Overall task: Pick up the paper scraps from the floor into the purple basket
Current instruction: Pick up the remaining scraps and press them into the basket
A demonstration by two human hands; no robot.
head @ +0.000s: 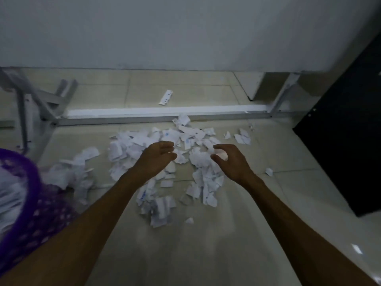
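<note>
A heap of torn white paper scraps (165, 141) lies spread over the tiled floor in the middle of the view. More scraps (70, 172) lie beside the purple basket (31, 178) at the left edge, which holds white paper. My left hand (156, 157) hovers over the heap with its fingers loosely curved and holds nothing. My right hand (228, 159) hovers over the heap's right part, fingers bent towards the scraps; whether it touches them I cannot tell.
A white metal table frame (144, 116) runs across the floor behind the heap, under a white tabletop. A single paper strip (166, 97) lies beyond the bar. A dark cabinet (346, 131) stands at the right. Stray scraps (269, 171) lie right of the heap.
</note>
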